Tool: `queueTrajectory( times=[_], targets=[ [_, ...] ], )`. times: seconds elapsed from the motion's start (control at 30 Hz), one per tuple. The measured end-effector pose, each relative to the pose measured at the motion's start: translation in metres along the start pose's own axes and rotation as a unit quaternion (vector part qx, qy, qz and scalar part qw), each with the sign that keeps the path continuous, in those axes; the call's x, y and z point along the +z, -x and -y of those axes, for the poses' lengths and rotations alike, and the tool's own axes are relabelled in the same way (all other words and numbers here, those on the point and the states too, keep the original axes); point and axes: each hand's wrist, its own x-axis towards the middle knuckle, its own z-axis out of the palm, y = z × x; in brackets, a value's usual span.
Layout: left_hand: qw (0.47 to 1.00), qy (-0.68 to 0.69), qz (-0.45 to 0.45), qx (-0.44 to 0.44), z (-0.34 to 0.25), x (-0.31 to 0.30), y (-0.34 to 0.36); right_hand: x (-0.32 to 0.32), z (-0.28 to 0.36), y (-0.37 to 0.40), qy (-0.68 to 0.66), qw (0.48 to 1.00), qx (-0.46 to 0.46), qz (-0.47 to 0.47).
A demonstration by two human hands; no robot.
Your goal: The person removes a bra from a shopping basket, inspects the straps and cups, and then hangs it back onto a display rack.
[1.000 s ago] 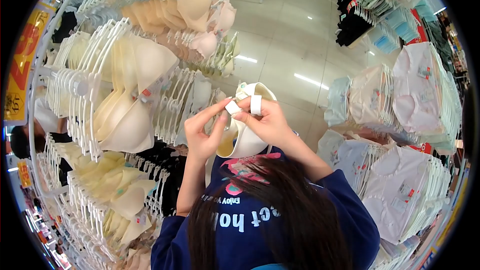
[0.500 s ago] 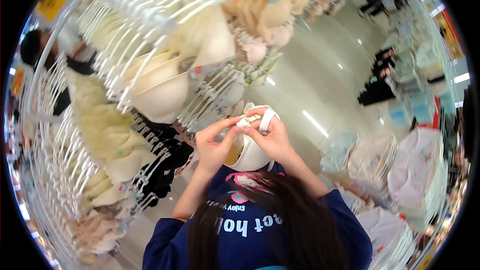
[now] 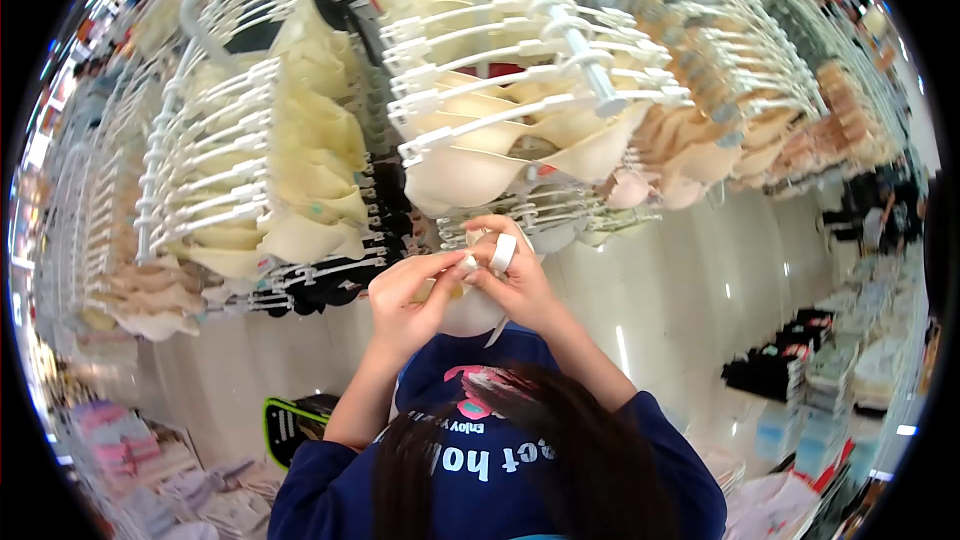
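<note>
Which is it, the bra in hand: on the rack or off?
Off. The left hand and right hand hold the cream bra below the hanging rows; its strap loops over a right finger.

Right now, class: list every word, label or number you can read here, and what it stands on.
"Enjoy y": small white print on the navy sweatshirt, rest hidden by hair.
"hol": large white letters there, cut off.
"ect": likewise.
Tags on the hanging bras: too small to read.
Held white bra: nothing legible.
</note>
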Motion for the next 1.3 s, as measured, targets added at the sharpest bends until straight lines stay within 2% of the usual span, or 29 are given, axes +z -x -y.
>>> queueTrajectory(
  times=[0.1,0.13,0.23,0.27,0.4,0.47,0.57,0.63,0.67,0.77,0.83,0.97,1.07,1.3],
  targets=[
    [1.0,-0.011,-0.023,-0.015,-0.004,-0.005,-0.003,0.005,-0.004,-0.014,-0.063,0.997,-0.003,0.043],
    [0.999,-0.025,-0.024,-0.009,-0.005,-0.007,-0.005,0.007,-0.009,-0.018,-0.018,0.998,-0.043,0.046],
    [0.998,-0.062,-0.02,0.006,-0.009,-0.01,-0.014,0.002,-0.008,-0.024,-0.115,0.982,0.099,0.112],
    [0.997,-0.074,-0.017,0.007,-0.012,-0.011,-0.017,0.001,-0.007,-0.028,-0.114,0.986,0.066,0.101],
    [0.991,-0.12,-0.014,0.049,-0.014,-0.013,-0.033,-0.002,-0.002,-0.043,-0.163,0.982,0.056,0.073],
    [0.987,-0.148,-0.002,0.066,-0.016,-0.015,-0.04,-0.01,-0.003,-0.049,-0.104,0.989,0.035,0.095],
    [0.97,-0.207,-0.072,0.107,-0.02,-0.022,-0.051,-0.017,0.0,-0.057,-0.075,0.993,0.031,0.082],
    [0.974,-0.186,-0.118,0.053,-0.03,-0.027,-0.062,-0.021,0.002,-0.061,-0.058,0.994,0.048,0.075],
    [0.976,-0.185,-0.115,0.03,-0.032,-0.028,-0.068,-0.021,0.003,-0.064,-0.056,0.995,0.044,0.067],
    [0.963,-0.256,-0.05,0.071,-0.022,-0.028,-0.081,-0.018,0.0,-0.069,-0.014,0.998,0.051,0.046],
    [0.968,-0.247,-0.035,0.038,-0.017,-0.026,-0.085,-0.014,-0.003,-0.071,-0.02,0.998,0.037,0.038],
    [0.962,-0.26,-0.066,0.051,-0.024,-0.024,-0.093,-0.017,-0.005,-0.075,0.009,0.999,0.022,0.039],
    [0.96,-0.264,-0.029,0.09,-0.015,-0.026,-0.092,-0.015,-0.013,-0.073,-0.01,0.999,0.03,0.021],
    [0.959,-0.274,-0.025,0.074,-0.008,-0.013,-0.093,-0.023,-0.019,-0.066,-0.028,0.999,0.014,0.009]
  ],
)
